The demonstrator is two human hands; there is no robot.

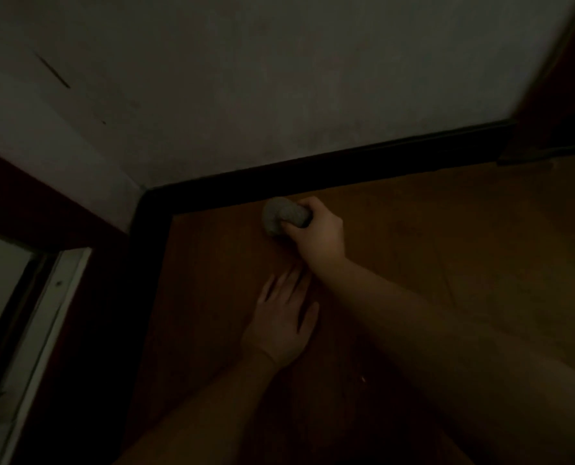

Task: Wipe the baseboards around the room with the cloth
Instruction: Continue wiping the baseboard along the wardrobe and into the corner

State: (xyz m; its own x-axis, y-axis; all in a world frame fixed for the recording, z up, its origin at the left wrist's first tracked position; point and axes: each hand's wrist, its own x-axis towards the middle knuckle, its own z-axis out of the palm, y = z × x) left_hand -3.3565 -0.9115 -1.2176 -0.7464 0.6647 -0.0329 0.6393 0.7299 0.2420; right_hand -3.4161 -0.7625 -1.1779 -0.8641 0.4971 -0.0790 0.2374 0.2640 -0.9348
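The room is dim. A dark baseboard (329, 167) runs along the foot of a pale wall and turns a corner at the left (145, 229). My right hand (316, 233) is shut on a bunched grey cloth (281, 216), which sits just below the baseboard, a little right of the corner. The cloth's top edge appears to touch the baseboard. My left hand (282, 317) lies flat on the wooden floor, fingers spread, below the right hand.
Brown wooden floor (447, 246) fills the middle and right. A pale wall (245, 95) rises above the baseboard. A dark door or frame stands at the far right (554, 112). At the left, a reddish-brown frame (27, 203) and a light metal track (44, 313).
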